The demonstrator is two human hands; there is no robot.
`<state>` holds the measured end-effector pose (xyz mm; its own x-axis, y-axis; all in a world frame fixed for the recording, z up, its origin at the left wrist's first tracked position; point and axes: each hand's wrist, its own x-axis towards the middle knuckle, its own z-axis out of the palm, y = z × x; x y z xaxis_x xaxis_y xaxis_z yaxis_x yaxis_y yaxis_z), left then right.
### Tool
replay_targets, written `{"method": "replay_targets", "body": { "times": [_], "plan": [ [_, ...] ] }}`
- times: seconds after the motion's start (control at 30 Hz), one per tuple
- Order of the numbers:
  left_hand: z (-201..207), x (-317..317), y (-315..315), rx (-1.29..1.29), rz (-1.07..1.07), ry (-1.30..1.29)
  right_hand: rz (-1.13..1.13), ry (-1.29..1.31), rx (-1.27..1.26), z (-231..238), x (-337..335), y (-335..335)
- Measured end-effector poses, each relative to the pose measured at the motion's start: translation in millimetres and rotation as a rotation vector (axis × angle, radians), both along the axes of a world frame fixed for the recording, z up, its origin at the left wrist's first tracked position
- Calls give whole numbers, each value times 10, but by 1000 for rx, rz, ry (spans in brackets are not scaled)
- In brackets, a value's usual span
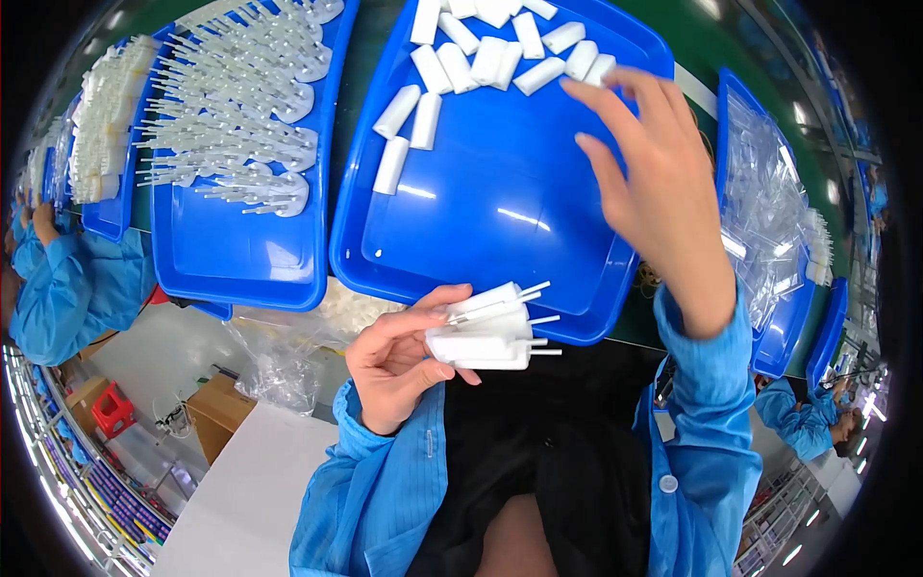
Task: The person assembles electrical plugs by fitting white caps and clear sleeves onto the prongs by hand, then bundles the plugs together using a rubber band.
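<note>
My left hand (399,361) is closed around a white plastic piece with several thin prongs; white foam-like blocks (490,351) sit over some of them, and the bare tips point right. It hangs in front of the near edge of a blue tray (481,240). Over that tray's far right side is my right hand (654,154), its thumb and index finger apart, nothing visible between them. Its fingertips are beside a white block (600,70), and contact is unclear. More loose white blocks (457,67) lie along the tray's far end.
Left of me, a second blue tray (240,250) holds rows of white pronged pieces (250,106). Another blue tray (784,337) on the right carries clear plastic parts (760,192). People in blue work at both sides; a cardboard box (216,413) stands lower left.
</note>
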<state>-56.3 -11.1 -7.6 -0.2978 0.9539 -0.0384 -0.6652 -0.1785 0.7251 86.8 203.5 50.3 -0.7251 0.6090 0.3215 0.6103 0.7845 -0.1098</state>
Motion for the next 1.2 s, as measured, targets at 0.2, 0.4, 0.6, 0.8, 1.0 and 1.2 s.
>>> {"method": "replay_targets", "body": {
  "times": [0.2, 0.4, 0.6, 0.8, 1.0, 1.2],
  "plan": [
    [-74, -106, -28, 87, -25, -67, 124, -85, 109, -289, -296, 303],
    [31, -94, -17, -3, 38, 9, 63, -123, 20, -88, -75, -97],
    [19, 21, 29, -55, 9, 211, -19, 486, -791, 83, 550, -617],
    [99, 216, 74, 37, -3, 499, -152, 1014, -1222, 13, 784, -982],
    [161, 380, 114, -8, -58, 642, -62, 1093, -1272, -73, 989, -965],
    [224, 488, 159, -16, -34, 691, -96, 1152, -1225, -123, 1145, -963]
  ]
}}
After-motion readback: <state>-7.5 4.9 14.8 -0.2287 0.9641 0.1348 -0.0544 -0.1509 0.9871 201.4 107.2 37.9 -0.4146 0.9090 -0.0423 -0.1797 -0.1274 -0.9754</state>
